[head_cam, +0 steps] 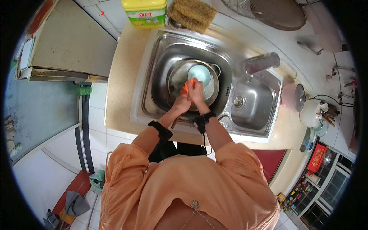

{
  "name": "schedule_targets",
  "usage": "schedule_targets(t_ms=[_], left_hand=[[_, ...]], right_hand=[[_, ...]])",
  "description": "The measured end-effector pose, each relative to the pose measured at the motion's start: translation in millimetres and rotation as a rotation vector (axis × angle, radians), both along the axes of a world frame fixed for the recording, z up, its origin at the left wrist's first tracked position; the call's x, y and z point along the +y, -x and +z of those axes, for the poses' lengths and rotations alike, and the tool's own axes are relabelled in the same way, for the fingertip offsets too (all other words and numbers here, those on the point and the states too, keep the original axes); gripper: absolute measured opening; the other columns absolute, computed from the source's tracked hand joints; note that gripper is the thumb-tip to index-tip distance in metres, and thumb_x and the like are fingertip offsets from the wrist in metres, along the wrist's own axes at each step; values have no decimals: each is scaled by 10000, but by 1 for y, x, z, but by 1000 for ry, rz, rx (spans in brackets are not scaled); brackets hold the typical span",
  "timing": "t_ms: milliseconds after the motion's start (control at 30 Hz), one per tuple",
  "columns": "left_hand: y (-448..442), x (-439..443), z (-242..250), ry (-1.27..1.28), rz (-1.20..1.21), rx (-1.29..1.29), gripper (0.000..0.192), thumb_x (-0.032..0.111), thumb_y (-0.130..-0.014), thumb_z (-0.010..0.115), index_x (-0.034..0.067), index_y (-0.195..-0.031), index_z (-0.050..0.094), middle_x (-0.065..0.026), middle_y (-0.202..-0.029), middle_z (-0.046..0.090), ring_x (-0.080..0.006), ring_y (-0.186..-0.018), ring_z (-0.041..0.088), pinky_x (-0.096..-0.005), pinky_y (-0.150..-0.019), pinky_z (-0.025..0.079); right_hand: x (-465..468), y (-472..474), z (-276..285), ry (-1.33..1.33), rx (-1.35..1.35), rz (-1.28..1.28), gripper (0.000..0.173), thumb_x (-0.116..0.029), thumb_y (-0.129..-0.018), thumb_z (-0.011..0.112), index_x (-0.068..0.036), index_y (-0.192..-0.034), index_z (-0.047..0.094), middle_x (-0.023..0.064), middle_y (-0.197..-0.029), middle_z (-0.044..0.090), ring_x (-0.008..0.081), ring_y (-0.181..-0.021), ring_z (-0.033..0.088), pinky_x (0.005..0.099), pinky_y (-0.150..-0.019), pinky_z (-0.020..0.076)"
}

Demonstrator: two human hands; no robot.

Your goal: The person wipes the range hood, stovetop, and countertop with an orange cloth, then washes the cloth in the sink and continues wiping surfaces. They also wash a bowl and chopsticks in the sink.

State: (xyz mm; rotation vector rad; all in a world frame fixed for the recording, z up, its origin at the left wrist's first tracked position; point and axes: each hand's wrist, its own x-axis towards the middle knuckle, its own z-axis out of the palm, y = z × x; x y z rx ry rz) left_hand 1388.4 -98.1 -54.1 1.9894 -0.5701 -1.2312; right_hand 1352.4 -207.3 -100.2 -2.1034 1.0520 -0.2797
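My right hand [196,91] is closed around a bright orange cloth or scrubber [188,85] over the large sink basin [161,83]. Just below and to the left, my left hand [181,104] is closed, with a brown handle [175,122] sticking out beneath it towards me. The far end of that handled utensil is hidden by my hands and the orange material. Under my hands a round metal pot [175,72] with a loop handle sits in the basin. A pale green bowl [199,74] lies inside the pot, beside some whitish liquid or suds.
A grey faucet or spout [263,63] reaches over the smaller basin [256,106] at the right. Behind the sink stand a yellow detergent tub [145,14] and a folded brown towel [192,14]. A pink lidded pot [291,97] stands on the right counter.
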Motion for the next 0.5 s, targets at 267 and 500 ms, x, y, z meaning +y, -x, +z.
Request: schedule_targets(t_ms=[267,500], left_hand=[[-7,-5,5,-85,43,338,202,229,-938,409,41,-941,481,-35,-634,480,-146,-473,463,-327,-415,370],[12,10,14,2,-11,158,297,241,-958,409,-2,-958,579,-144,-629,528,-254,-481,542,-392,-468,447]], right_hand=[[-2,12,-13,-414,-150,-113,310,-244,-846,602,-22,-1058,552,220,-898,634,381,-885,615,421,-788,488],[-55,5,-26,-298,120,-71,274,-212,-881,582,28,-1014,579,212,-906,670,275,-858,672,365,-720,514]])
